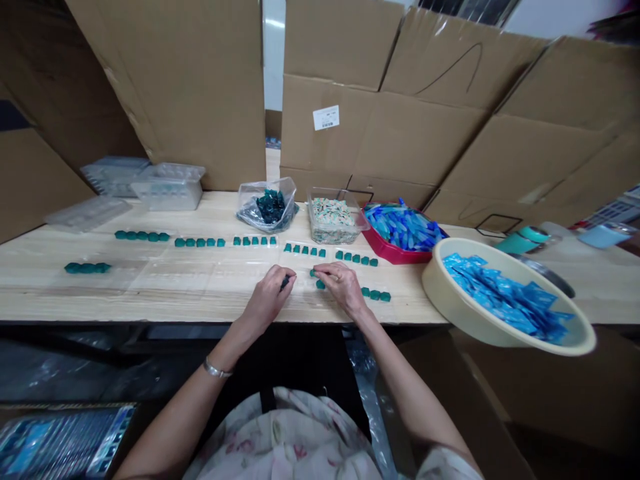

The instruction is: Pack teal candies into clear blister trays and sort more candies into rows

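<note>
Left hand (267,300) and right hand (341,287) working at small teal pieces (320,284) on a pale wooden tabletop (210,217)

The left fingers (280,283) pinch a small dark object (285,282) (too small to make out), just beside the right fingers (325,271), which curl down onto the teal pieces, grip unclear. More teal pieces lie in rows across the tabletop, with a clear plastic bag (245,212) of them behind, a red tray (387,252) of blue pieces, and a beige basin (500,303) of blue packets.
</note>
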Demonstrator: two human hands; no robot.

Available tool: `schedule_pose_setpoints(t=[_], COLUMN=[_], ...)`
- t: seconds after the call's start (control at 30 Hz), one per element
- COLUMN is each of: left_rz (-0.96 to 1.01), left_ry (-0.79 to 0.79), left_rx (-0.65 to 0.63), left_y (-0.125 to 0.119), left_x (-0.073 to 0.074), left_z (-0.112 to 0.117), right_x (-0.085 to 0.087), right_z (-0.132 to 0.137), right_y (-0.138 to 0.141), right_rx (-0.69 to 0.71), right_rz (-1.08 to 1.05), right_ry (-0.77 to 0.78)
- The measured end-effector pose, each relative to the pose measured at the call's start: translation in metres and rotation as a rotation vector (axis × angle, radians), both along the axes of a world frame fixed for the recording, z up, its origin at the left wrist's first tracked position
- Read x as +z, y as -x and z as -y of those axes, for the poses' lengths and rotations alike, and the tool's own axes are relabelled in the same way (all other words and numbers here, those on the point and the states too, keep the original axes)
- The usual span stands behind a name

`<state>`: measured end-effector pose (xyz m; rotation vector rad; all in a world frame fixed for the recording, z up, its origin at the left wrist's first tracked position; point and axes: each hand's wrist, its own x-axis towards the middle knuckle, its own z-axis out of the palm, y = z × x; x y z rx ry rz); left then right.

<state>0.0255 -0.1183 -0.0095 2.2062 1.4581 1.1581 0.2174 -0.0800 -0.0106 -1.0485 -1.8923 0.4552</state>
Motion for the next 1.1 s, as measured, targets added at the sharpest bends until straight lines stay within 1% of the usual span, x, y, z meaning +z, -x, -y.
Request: schedule_pose_setpoints(t=[0.1,0.2,0.27,0.37,0.43,0.6,0.67,0.73,0.77,0.83,0.97,1.03,1.1], left_rz=[0.046,0.163,0.308,0.598,0.763,1.014,1.100,1.180,1.212,1.248,1.214,1.182,1.160], left_ry=[0.075,0.135,0.234,0.492,0.610,0.699,0.749,0.797,0.812,0.821,0.788,0.772,0.765], left_rx=[-0.022,-0.026,-0.018,-0.025,-0.048,-0.138,-0.188,-0.248,-0.272,-0.295,-0.300,-0.311,-0.323], left_y=[0.008,0.012,0.013,0.012,0.011,0.006,0.004,0.002,0.000,-0.002,-0.009,-0.013,-0.015], left_x=[-0.005,-0.005,-0.004,-0.003,-0.001,0.003,0.004,0.004,0.004,0.002,0.000,0.001,0.004], left_z=[0.001,0.001,0.001,0.002,0.003,0.002,-0.001,-0.003,-0.004,-0.006,-0.007,-0.006,-0.005], right_x=[-0.017,-0.024,-0.024,-0.024,-0.026,-0.031,-0.029,-0.025,-0.022,-0.013,0.009,0.017,0.021], right_z=[0.001,0.004,0.007,0.009,0.010,0.009,0.008,0.009,0.009,0.012,0.019,0.020,0.019], right_y=[0.001,0.003,0.003,0.001,0.000,0.003,0.004,0.004,0.003,0.003,0.011,0.019,0.026], right_rx=[-0.001,0.006,0.015,0.033,0.033,0.002,0.000,0.026,0.048,0.072,0.084,0.140,0.190], right_rz=[0.096,0.120,0.118,0.139,0.176,0.361,0.455,0.488,0.467,0.344,0.040,-0.018,-0.059], right_ry=[-0.067,-0.095,-0.107,-0.131,-0.152,-0.176,-0.168,-0.157,-0.149,-0.117,-0.017,0.015,0.046])
